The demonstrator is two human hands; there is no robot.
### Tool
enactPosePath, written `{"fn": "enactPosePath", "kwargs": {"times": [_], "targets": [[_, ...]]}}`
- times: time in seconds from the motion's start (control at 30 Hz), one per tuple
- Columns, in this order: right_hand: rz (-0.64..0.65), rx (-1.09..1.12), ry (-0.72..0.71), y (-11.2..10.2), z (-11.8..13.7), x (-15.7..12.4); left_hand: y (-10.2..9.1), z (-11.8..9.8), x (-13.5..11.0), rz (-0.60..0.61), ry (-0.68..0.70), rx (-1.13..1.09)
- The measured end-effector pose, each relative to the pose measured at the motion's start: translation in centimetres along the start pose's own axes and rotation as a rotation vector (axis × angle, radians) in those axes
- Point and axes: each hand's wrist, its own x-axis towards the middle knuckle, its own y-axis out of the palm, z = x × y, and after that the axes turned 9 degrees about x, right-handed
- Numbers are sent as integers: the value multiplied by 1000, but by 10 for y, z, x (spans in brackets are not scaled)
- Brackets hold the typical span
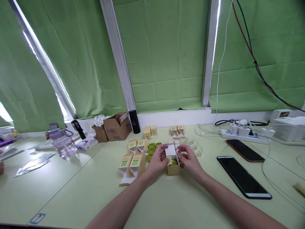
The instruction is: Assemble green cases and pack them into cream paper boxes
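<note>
A small tan cardboard box [173, 171] stands upright on the table in front of me, its white-lined top flaps raised and something green inside. My left hand [158, 160] is closed at the box's left side, with thumb and fingers on a flap. At the right side, my right hand [190, 161] has its fingers curled together against the box edge; its fingertips are partly hidden. Several green containers [151, 151] sit just behind my left hand. Clear plastic cups with yellow centres [195, 148] lie behind my right hand.
Tan boxes with green labels [134, 163] stand to the left, with more boxes [178, 131] farther back. Two phones [244, 177] and a power strip [245, 135] with cables lie right. A purple water bottle [62, 143] and an open carton [118, 128] stand left.
</note>
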Motion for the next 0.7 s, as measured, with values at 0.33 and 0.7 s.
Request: {"fn": "enactPosePath", "kwargs": {"times": [0.33, 0.7], "targets": [[47, -10, 48, 3, -2, -3, 0, 5, 2, -4, 19, 19], [33, -131, -8, 1, -7, -2, 1, 4, 2, -11, 7, 21]]}}
